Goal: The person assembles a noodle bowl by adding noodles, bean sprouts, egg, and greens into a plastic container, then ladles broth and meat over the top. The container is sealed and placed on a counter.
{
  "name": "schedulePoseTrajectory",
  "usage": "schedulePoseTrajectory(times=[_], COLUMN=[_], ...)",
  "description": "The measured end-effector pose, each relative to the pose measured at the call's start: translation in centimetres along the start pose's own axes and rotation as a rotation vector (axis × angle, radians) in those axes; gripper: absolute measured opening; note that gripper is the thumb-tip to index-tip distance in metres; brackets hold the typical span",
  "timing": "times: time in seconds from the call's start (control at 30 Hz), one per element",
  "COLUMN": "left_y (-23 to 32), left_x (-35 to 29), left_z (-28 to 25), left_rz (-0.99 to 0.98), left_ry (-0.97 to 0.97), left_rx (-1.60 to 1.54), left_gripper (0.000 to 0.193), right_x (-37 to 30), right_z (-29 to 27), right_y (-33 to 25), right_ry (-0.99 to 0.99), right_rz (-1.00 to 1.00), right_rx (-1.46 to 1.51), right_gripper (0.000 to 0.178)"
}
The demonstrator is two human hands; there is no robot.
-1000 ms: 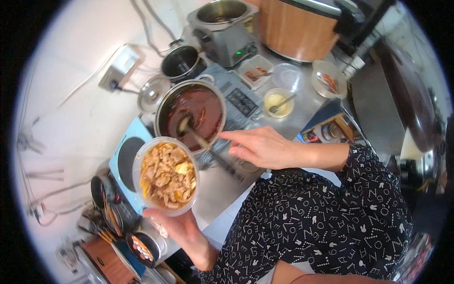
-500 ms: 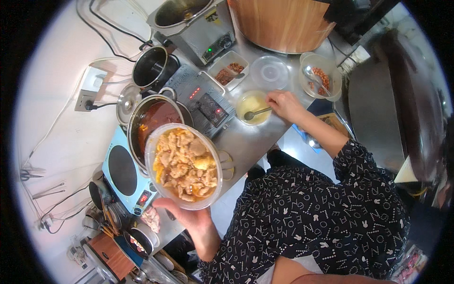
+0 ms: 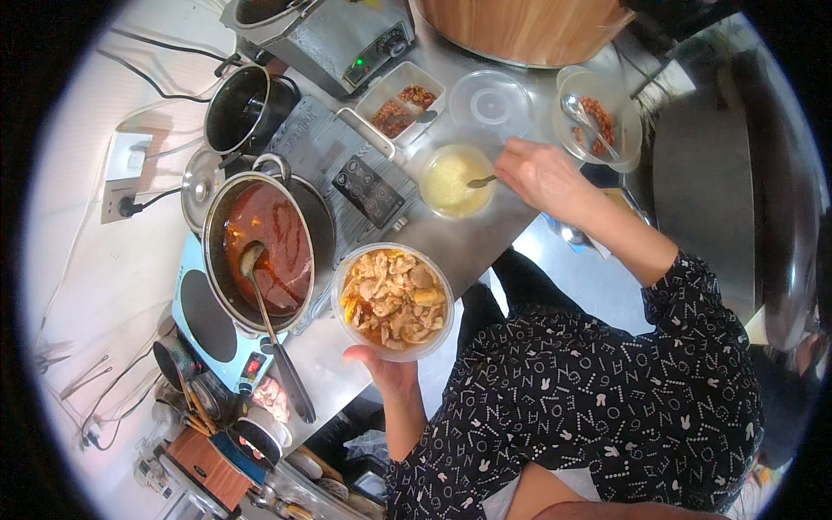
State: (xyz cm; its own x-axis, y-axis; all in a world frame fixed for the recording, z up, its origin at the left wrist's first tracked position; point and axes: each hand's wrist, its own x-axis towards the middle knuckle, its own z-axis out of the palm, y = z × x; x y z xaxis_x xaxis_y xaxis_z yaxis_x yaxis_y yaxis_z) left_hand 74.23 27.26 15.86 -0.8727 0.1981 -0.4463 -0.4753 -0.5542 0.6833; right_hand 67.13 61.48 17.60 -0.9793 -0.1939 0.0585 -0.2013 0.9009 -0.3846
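Note:
My left hand (image 3: 390, 373) holds up a round clear plastic tub (image 3: 340, 322) from below, its thumb against the rim. Pale cooked meat pieces in orange-brown sauce (image 3: 394, 303) fill it. My right hand (image 3: 542, 178) pinches the handle of a small dark spoon (image 3: 482, 182) whose bowl dips into pale yellow minced paste in a clear round container (image 3: 458, 212). Left of the tub, a steel pot (image 3: 325, 230) contains red-brown soup (image 3: 273, 238), with a black-handled ladle (image 3: 290, 373) leaning over its rim.
A light-blue hotplate (image 3: 186, 299) and an empty black pot (image 3: 251, 108) stand along the wall. Beyond the paste are a divided chilli box (image 3: 438, 102), a round clear lid (image 3: 490, 104) and a peanut tub (image 3: 628, 143) with a spoon. A wooden barrel (image 3: 520, 30) stands at the back.
The tub has moved right, away from over the soup pot, uncovering the pot and its ladle. The spoon now dips deeper into the yellow paste. The whole view has shifted slightly.

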Motion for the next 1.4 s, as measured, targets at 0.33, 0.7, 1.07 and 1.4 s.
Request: schedulePoseTrajectory(times=[0.33,0.7,1.07,1.4], left_y=[0.2,-0.1,-1.3,-1.0], left_x=[1.4,1.3,4.2,5.8], left_z=[-1.7,-3.3,-0.7,1.3], left_rz=[-0.011,-0.014,-0.029,0.009], left_ry=[-0.063,-0.138,-0.196,-0.142], left_rx=[0.046,0.046,-0.001,-0.016], left_gripper=[0.109,0.105,0.108,0.101], right_x=[2.0,-1.2,-1.6,-2.4], right_z=[3.9,5.4,-3.7,-4.8], right_y=[-0.5,2.2,-7.9,-6.9], right_ry=[0.197,0.059,-0.014,0.477], right_rz=[0.182,0.602,0.445,-0.003], right_rx=[0.089,0.734,0.962,0.107], right_gripper=[0.015,0.021,0.02,0.01])
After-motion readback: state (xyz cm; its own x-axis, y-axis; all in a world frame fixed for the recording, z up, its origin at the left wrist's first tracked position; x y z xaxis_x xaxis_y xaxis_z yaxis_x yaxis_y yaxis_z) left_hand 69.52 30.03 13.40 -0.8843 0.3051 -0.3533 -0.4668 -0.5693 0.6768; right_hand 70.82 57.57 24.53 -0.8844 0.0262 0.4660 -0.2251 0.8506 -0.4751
